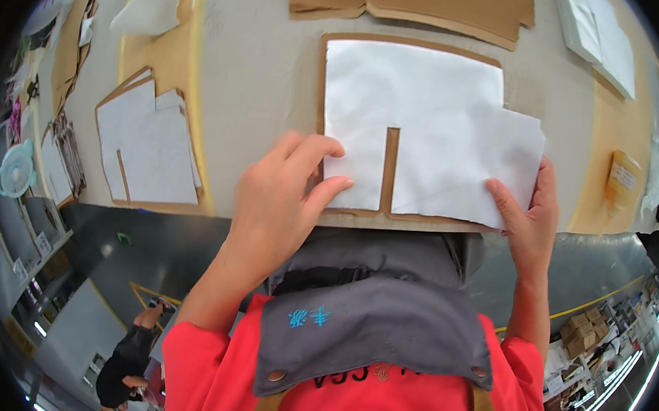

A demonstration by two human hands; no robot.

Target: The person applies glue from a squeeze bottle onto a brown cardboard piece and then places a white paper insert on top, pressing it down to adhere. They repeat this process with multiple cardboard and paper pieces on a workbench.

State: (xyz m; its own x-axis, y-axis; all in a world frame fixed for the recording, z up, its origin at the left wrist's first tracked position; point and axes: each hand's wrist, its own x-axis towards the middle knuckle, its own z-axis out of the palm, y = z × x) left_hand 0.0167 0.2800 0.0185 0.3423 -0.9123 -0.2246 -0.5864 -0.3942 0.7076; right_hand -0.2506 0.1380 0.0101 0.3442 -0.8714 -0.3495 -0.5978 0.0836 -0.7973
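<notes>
In front of me on the table lies a white sheet (448,153) cut to a stepped outline, with a narrow slot at its near edge; whether it is cloth or paper I cannot tell. Brown cardboard (390,168) of similar shape lies beneath it, showing through the slot and along the left and far edges. My left hand (289,183) is at the sheet's left edge, thumb and forefinger apart, their tips on or just over the white surface. At the right edge my right hand (529,212) grips the sheet, thumb on top and fingers around the side, partly hidden.
To the left is a stack of similar white pieces (147,143) on cardboard. More cardboard (412,5) lies at the far side. White sheets (601,37) are at the far right, a yellowish packet (622,178) nearer. Another person (128,359) is at lower left.
</notes>
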